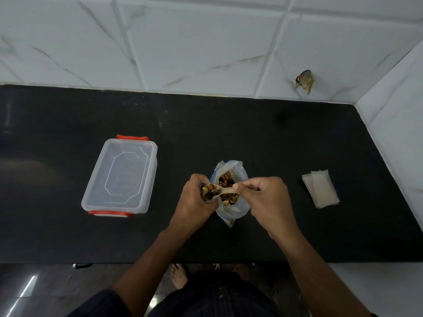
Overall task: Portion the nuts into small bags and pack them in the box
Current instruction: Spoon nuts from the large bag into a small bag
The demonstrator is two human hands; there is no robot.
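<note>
Nuts [225, 179] fill the crinkled clear bag [231, 209] on the matte black surface [263, 138]. We note our left hand [194, 202] gripping a small bag [204, 193], right hand [265, 197] pinching a pale plastic spoon [223, 191]. The lidded rectangular clear box [121, 177] sits left; flat bags [320, 188] lie right.

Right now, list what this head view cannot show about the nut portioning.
- Small bag: mostly wrapped by the left hand; fill level hidden.
- Spoon handle: covered by the right hand.
- Lidded box: contents unclear through the translucent lid.
- Empty bags: stacked, count unreadable.
</note>
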